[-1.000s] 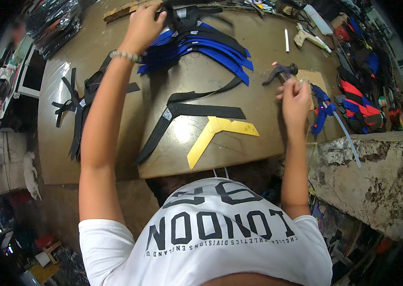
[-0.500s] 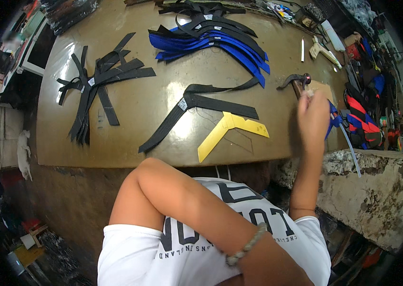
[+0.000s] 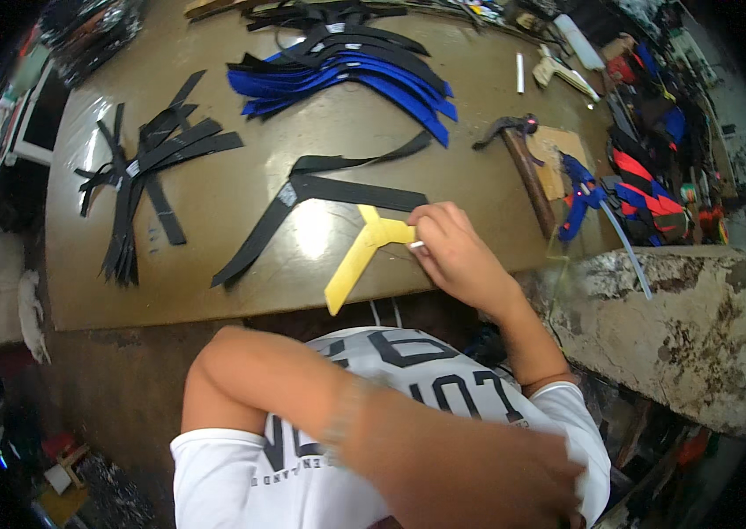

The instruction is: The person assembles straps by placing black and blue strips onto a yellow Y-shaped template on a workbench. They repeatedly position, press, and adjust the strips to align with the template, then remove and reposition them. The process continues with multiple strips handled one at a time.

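My right hand (image 3: 457,251) is closed over the right arm of a yellow Y-shaped flat piece (image 3: 357,264) near the table's front edge. A small white stub (image 3: 417,245) shows at its fingertips; its kind is unclear. Just behind the yellow piece lies a black strap piece (image 3: 258,234) with a white label, its arms spread in a similar Y. My left arm crosses in front of my body, and my left hand (image 3: 514,476) is at the lower right, away from the table and smeared by motion.
A hammer (image 3: 532,181) and a blue glue gun (image 3: 578,198) lie at the right beside a cardboard piece (image 3: 558,145). Blue and black strap pieces (image 3: 346,75) are stacked at the back. A bundle of black straps (image 3: 130,176) lies at the left. A rough ledge (image 3: 673,326) adjoins the table's right.
My right hand has come from beside the hammer, leftward and nearer, onto the yellow piece. The yellow piece has shifted slightly. My left hand has come into view. The whole view has shifted.
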Demonstrator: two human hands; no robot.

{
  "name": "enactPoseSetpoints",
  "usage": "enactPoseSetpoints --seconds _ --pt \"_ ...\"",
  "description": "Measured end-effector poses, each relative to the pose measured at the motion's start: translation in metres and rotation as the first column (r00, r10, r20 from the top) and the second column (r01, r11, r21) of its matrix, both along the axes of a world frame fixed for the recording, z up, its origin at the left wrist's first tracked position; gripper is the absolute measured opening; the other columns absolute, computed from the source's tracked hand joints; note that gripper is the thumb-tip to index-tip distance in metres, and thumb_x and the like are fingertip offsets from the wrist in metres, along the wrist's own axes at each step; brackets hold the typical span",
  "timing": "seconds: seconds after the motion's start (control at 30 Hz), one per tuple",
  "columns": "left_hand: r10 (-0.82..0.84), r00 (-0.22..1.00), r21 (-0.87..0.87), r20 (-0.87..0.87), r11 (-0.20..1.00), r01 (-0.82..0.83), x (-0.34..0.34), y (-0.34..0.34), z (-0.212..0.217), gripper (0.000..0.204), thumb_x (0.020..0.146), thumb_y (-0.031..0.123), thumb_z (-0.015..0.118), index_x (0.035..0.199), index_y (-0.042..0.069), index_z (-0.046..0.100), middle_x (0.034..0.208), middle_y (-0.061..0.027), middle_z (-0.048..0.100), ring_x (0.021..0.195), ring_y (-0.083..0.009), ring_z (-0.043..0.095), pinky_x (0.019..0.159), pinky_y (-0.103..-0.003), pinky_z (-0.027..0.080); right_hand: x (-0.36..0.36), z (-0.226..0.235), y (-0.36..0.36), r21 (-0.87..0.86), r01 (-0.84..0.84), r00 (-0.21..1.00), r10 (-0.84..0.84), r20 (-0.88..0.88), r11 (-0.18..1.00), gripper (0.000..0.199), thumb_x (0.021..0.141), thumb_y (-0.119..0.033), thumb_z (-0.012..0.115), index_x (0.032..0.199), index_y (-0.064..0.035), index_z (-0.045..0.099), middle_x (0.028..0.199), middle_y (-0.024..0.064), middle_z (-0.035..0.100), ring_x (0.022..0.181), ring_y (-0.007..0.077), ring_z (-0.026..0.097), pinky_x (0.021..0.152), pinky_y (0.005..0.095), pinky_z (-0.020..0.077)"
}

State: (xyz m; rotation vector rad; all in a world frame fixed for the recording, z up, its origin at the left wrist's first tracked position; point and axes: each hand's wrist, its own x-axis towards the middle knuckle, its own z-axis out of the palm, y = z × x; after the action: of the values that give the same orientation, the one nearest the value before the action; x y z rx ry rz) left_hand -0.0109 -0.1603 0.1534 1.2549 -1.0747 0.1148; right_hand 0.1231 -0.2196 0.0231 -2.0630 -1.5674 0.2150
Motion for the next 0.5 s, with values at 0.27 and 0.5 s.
enactPoseSetpoints --seconds 0.27,0.5 --pt "0.897 -0.092 0.718 0.433 -0.405 -0.566 -0.004 0.173 -0.116 0.034 0.089 0.020 0.071 0.113 0.001 0.058 0.106 -0.0170 0.062 0.101 -0.0340 0.058 0.090 -0.043 0.045 0.025 0.000 -0.011 0.188 0.140 0.982 -0.112 -0.153 0.972 0.022 0.086 -0.010 0.071 0.101 -0.0005 0.058 0.105 0.0164 0.062 0.098 0.0340 0.059 0.083 0.0395 0.0484" --pt "0.996 -0.038 0.692 -0.075 0.024 -0.722 0.028 0.183 -0.144 0.027 0.087 0.010 0.075 0.103 0.003 0.055 0.080 -0.0111 0.065 0.069 -0.0202 0.063 0.066 -0.033 0.052 0.138 -0.004 -0.045 0.127 0.736 0.639 -0.744 0.196 0.665 0.018 0.087 -0.007 0.069 0.088 0.0040 0.055 0.079 0.0245 0.061 0.075 0.0436 0.060 0.067 0.0440 0.0464"
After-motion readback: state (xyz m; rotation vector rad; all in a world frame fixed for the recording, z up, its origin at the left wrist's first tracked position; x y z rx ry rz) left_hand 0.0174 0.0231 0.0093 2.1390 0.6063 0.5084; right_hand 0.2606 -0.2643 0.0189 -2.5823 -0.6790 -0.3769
